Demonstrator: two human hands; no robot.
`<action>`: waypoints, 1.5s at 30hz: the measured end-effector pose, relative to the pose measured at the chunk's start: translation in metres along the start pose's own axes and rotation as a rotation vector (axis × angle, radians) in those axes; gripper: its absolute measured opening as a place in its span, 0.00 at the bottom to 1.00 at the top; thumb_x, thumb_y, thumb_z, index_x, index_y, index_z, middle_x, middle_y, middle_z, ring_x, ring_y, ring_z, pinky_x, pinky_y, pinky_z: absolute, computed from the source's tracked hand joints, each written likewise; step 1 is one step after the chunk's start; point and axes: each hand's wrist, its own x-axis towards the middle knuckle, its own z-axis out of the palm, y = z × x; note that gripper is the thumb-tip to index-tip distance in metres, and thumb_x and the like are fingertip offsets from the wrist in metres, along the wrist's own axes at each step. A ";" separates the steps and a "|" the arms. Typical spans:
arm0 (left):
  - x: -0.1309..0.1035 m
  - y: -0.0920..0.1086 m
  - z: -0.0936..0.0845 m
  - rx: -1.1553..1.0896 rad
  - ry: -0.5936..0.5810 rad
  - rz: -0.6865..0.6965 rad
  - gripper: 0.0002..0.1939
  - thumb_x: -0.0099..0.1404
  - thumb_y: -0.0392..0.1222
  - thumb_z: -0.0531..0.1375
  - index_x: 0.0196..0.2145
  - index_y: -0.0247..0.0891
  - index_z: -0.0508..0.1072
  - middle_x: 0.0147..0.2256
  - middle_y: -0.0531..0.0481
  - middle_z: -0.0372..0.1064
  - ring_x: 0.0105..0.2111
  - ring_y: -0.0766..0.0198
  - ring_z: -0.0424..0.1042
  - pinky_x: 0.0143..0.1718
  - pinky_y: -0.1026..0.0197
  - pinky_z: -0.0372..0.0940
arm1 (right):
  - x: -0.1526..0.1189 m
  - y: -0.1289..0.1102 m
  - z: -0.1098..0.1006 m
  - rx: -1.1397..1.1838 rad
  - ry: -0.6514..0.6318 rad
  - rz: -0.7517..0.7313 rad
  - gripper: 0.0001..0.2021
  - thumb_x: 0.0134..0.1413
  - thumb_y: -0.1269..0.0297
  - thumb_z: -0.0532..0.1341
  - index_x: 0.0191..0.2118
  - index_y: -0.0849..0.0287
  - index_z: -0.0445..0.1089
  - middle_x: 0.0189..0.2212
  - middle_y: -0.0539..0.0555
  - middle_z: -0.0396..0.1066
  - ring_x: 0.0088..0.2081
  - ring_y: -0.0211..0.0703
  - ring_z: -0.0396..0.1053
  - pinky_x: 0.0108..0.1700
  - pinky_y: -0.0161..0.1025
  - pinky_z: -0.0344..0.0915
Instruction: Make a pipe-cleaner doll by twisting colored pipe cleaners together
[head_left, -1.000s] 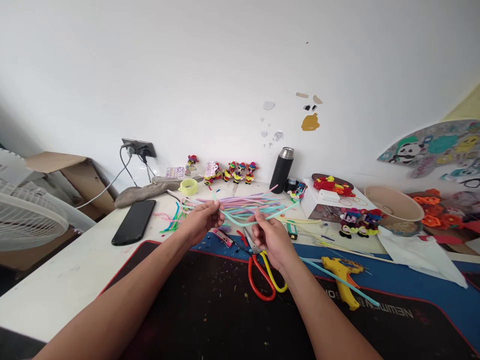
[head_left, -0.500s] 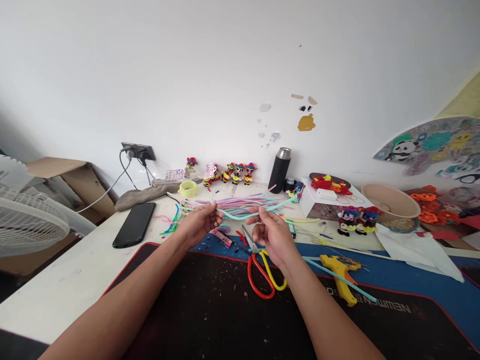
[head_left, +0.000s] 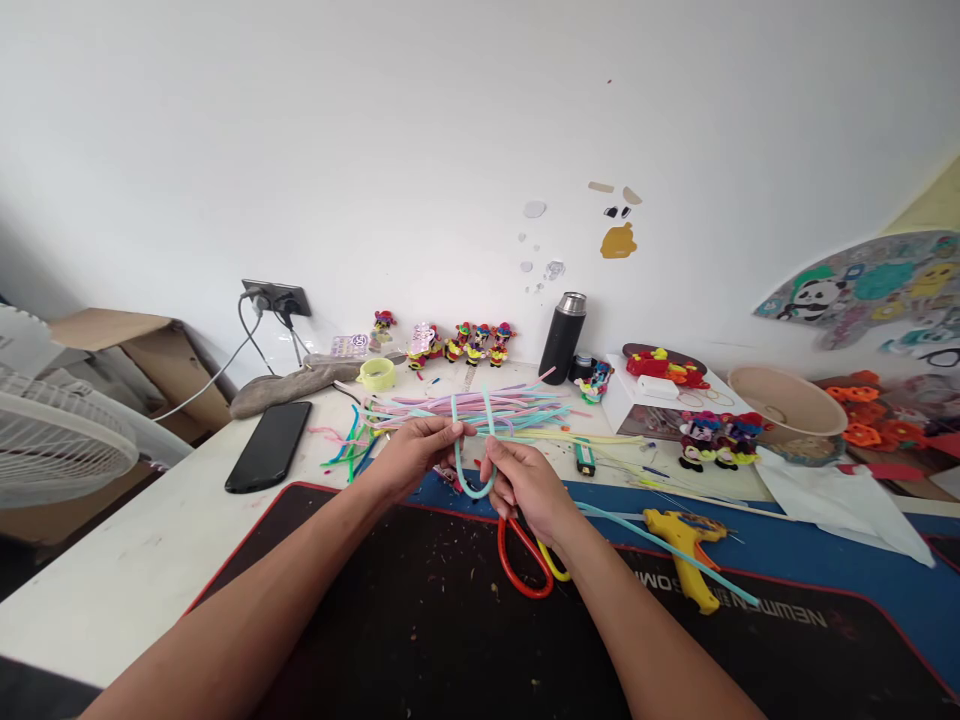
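A light blue fuzzy stem (head_left: 472, 491) is bent into a U between my hands, its two ends pointing up. My left hand (head_left: 426, 452) pinches one side of the bend, and my right hand (head_left: 525, 483) pinches the other. Behind them lies a pile of pink, purple and blue stems (head_left: 525, 405). Scissors with red and yellow handles (head_left: 517, 570) rest on the black mat (head_left: 375, 630), partly covered by my right hand. Another blue stem (head_left: 675, 553) crosses a yellow glue gun (head_left: 694, 560) to the right.
A black phone (head_left: 268, 447) and a yellow tape roll (head_left: 376, 374) are on the left. Small dolls (head_left: 476, 345) and a black bottle (head_left: 562, 340) stand by the wall. A white box (head_left: 637, 400) and a bowl (head_left: 787, 400) are on the right. A fan (head_left: 64, 425) stands far left.
The blue stem has gone from stretched sideways to a U with its ends up. My hands have come closer together, and my right hand's fingers have closed on the stem.
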 end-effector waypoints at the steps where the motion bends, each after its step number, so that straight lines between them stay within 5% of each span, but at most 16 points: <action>1: 0.000 -0.001 0.001 -0.001 -0.004 -0.006 0.24 0.52 0.55 0.75 0.36 0.31 0.82 0.20 0.53 0.67 0.21 0.70 0.64 0.25 0.66 0.59 | 0.000 0.001 0.001 -0.018 -0.029 0.014 0.29 0.54 0.34 0.64 0.25 0.59 0.68 0.10 0.41 0.52 0.11 0.32 0.56 0.17 0.31 0.49; 15: -0.002 0.000 0.003 -0.050 -0.019 0.001 0.25 0.51 0.54 0.76 0.39 0.30 0.84 0.20 0.53 0.67 0.21 0.71 0.62 0.25 0.66 0.56 | -0.002 0.007 0.005 -0.089 -0.163 0.100 0.28 0.57 0.36 0.63 0.25 0.59 0.68 0.10 0.41 0.51 0.12 0.32 0.55 0.18 0.32 0.51; 26: -0.005 0.002 0.005 0.027 -0.023 0.034 0.21 0.51 0.52 0.76 0.33 0.32 0.81 0.21 0.54 0.68 0.21 0.71 0.63 0.24 0.66 0.58 | -0.002 0.008 0.006 -0.088 -0.204 0.121 0.28 0.58 0.36 0.62 0.26 0.59 0.69 0.11 0.41 0.53 0.12 0.32 0.56 0.17 0.32 0.50; 35: -0.011 0.016 0.004 0.053 -0.071 0.033 0.19 0.53 0.52 0.74 0.26 0.33 0.77 0.20 0.52 0.68 0.19 0.70 0.63 0.22 0.66 0.57 | -0.003 -0.001 0.002 -0.106 -0.094 0.069 0.26 0.58 0.37 0.62 0.34 0.59 0.73 0.16 0.45 0.63 0.15 0.32 0.60 0.17 0.31 0.47; 40: -0.015 0.016 0.005 0.262 -0.269 -0.058 0.18 0.55 0.52 0.73 0.26 0.34 0.78 0.19 0.52 0.67 0.19 0.69 0.63 0.22 0.65 0.57 | 0.002 -0.005 -0.005 0.001 0.103 -0.051 0.23 0.54 0.40 0.67 0.35 0.59 0.73 0.17 0.44 0.62 0.15 0.31 0.58 0.16 0.30 0.47; 45: -0.016 0.008 0.009 0.222 -0.313 -0.158 0.17 0.54 0.51 0.74 0.26 0.34 0.78 0.19 0.53 0.66 0.18 0.70 0.61 0.20 0.66 0.57 | 0.001 -0.007 -0.003 0.034 0.075 -0.053 0.21 0.51 0.44 0.70 0.35 0.59 0.71 0.18 0.44 0.64 0.15 0.31 0.58 0.15 0.30 0.46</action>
